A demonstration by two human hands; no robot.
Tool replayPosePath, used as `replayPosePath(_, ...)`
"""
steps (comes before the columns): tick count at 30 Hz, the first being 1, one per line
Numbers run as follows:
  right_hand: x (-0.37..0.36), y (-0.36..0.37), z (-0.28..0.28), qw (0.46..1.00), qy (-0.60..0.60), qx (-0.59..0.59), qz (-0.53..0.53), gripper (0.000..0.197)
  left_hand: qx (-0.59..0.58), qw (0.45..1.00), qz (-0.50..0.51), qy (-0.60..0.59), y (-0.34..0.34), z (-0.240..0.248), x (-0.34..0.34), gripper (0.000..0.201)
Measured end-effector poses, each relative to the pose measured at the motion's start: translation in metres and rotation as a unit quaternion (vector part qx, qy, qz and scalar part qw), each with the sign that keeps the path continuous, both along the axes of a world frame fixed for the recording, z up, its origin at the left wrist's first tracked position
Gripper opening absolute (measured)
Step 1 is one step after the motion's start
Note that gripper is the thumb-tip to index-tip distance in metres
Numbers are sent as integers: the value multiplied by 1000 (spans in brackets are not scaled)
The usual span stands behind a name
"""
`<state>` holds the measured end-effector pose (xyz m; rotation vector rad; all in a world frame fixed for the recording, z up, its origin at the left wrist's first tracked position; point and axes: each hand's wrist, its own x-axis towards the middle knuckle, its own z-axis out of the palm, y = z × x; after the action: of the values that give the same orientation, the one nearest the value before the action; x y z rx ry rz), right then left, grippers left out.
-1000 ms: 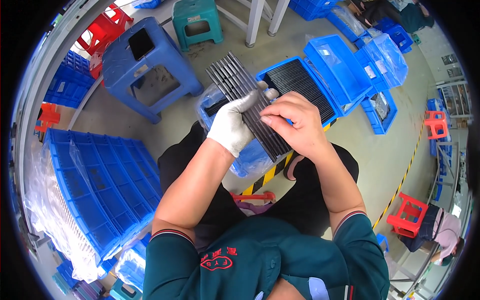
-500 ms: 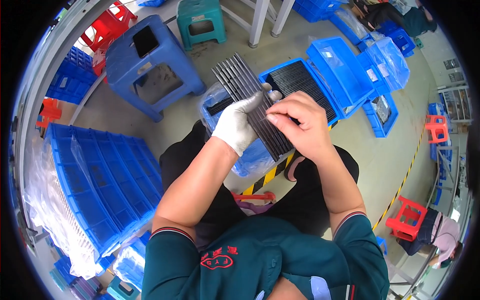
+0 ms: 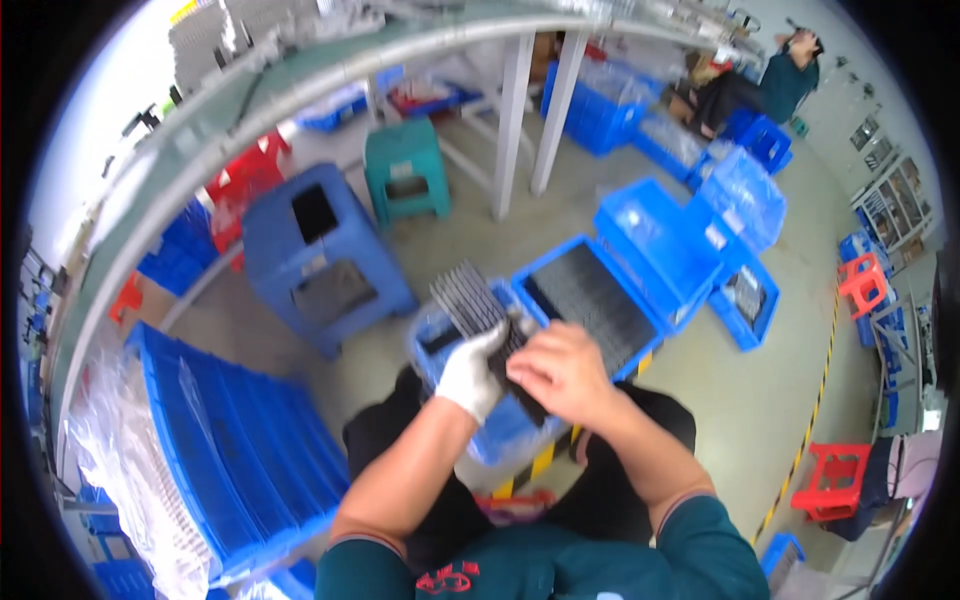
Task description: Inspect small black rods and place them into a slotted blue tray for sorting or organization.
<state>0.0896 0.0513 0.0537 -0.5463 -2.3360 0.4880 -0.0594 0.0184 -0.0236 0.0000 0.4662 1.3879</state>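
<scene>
My left hand (image 3: pixel 470 378), in a white glove, is closed round a bundle of thin black rods (image 3: pixel 463 295) laid side by side. The bundle slants from upper left to lower right in front of me. Bare, my right hand (image 3: pixel 565 372) is at the bundle's right side with its thumb and forefinger pinched together; motion blur hides what they hold, if anything. Just beyond the hands lies a blue tray (image 3: pixel 548 258) filled with similar black rods (image 3: pixel 600 305). Under the bundle is a blue container lined with clear plastic (image 3: pixel 500 442).
At the left stands a blue stool (image 3: pixel 270 235) with a flat black object (image 3: pixel 315 212) on it, near a green stool (image 3: pixel 405 165). Blue crates (image 3: pixel 230 450) are stacked left of my legs. Blue bins (image 3: pixel 655 230) sit beyond the tray. Another person (image 3: pixel 785 85) is far right.
The view has tilted upward, so the workbench now shows and my hands sit lower in the picture. My left hand still grips the bundle, with my right hand still beside it.
</scene>
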Motion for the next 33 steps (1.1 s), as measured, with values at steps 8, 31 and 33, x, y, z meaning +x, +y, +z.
replayPosePath(8, 6, -10, 2, 999, -10, 50, -6, 10, -24, 1000, -14, -7, -6, 10, 5, 20)
replayPosePath(31, 46, -13, 12, 994, 100, -33, -42, 8, 77, 988, -88, 105, 33, -111, -14, 24)
replayPosePath(33, 83, -24, 0, 993, 88, -32, -73, 8, -70, 986, -126, 78, 40, -69, 26, 20)
